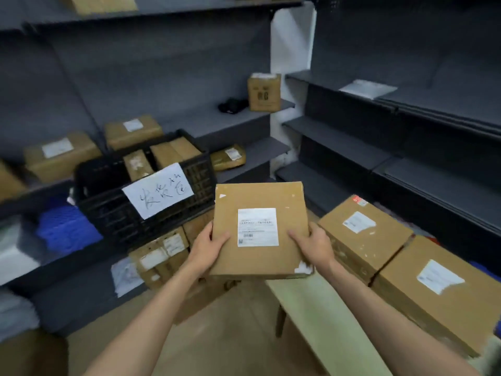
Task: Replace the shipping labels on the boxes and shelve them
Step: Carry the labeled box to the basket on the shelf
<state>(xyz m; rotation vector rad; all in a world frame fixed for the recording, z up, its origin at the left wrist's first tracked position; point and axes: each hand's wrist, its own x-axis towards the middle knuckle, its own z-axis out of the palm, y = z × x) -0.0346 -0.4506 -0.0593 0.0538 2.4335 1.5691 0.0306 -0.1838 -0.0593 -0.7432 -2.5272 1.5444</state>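
Dark grey shelving (pixel 352 147) is seen filling the room, rising behind and to both sides of the flat box (pixel 260 229), the thing held up at the centre. Behind and left of the flat box, a black crate (pixel 108 213) is parked, a handwritten paper sign (pixel 158 189) stuck on its front and cartons packed inside. To the right of the flat box, two labelled cartons (pixel 363 234) are lined up on a pale table (pixel 325 321). The flat box itself is carried level in the air, a white shipping label (pixel 257 227) showing on its top face. Its left edge is gripped by the left hand (pixel 208 249), thumb laid on top; its right edge is gripped the same way by the right hand (pixel 311 246).
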